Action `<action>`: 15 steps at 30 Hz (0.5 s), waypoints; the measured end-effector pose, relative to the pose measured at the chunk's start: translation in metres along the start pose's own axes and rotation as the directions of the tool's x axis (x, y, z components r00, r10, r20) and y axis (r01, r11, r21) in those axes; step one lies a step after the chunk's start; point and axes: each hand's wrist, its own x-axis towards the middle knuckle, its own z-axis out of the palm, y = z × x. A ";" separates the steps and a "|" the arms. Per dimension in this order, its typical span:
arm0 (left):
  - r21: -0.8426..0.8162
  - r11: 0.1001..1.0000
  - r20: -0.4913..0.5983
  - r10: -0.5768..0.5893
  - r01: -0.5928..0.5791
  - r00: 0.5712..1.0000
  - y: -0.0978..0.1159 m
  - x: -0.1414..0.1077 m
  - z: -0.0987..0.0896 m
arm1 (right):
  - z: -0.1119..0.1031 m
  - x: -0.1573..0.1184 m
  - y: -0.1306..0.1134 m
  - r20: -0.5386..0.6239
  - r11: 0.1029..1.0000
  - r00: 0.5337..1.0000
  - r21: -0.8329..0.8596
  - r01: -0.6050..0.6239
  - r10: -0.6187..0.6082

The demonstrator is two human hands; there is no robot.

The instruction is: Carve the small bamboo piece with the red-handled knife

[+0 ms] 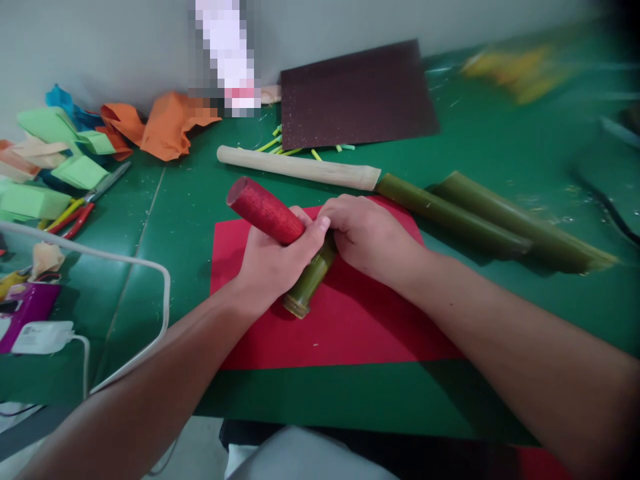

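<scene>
Nearest the camera, two bare forearms are seen reaching in from the near edge over a green table [350, 400]. At the far left, scraps of green and orange paper [165, 123] are heaped against the wall, with red-and-yellow-handled scissors [85, 203] just beside them. A white cable [150, 267] is looped across the near left, running to a white charger [43, 337] beside a purple packet [25, 310].

At centre, a red sheet [350, 327] is laid flat on the table. Above it a bamboo tube [280, 240] is held tilted, its far-left part wrapped in red, its near end bare green and resting on or just over the sheet; which cannot be told. The left hand [275, 263] is wrapped tight around the tube at the edge of the red covering. The right hand [367, 237] is closed against the tube's green part just right of the left hand, fingers curled under; whether it clamps the tube cannot be told.

Beyond the hands, a pale-wrapped stick [300, 167] is seen lying across the table, continued rightward by green bamboo [450, 213]; a thicker bamboo piece [520, 223] is laid beside it. A dark sheet [357, 97] is placed far centre. Far right is blurred.
</scene>
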 end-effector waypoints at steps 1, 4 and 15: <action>0.007 1.000 -0.005 0.000 0.000 1.000 0.000 0.000 0.000 | 0.000 0.000 0.000 0.002 1.000 1.000 0.001 0.000 0.000; 0.022 1.000 -0.028 0.006 -0.006 1.000 0.002 0.002 0.002 | 0.001 -0.001 0.000 -0.005 1.000 1.000 0.016 0.002 -0.002; 0.067 0.997 -0.138 -0.029 0.038 0.990 -0.003 0.004 0.007 | 0.008 -0.001 -0.001 -0.051 0.999 0.999 -0.033 0.018 -0.019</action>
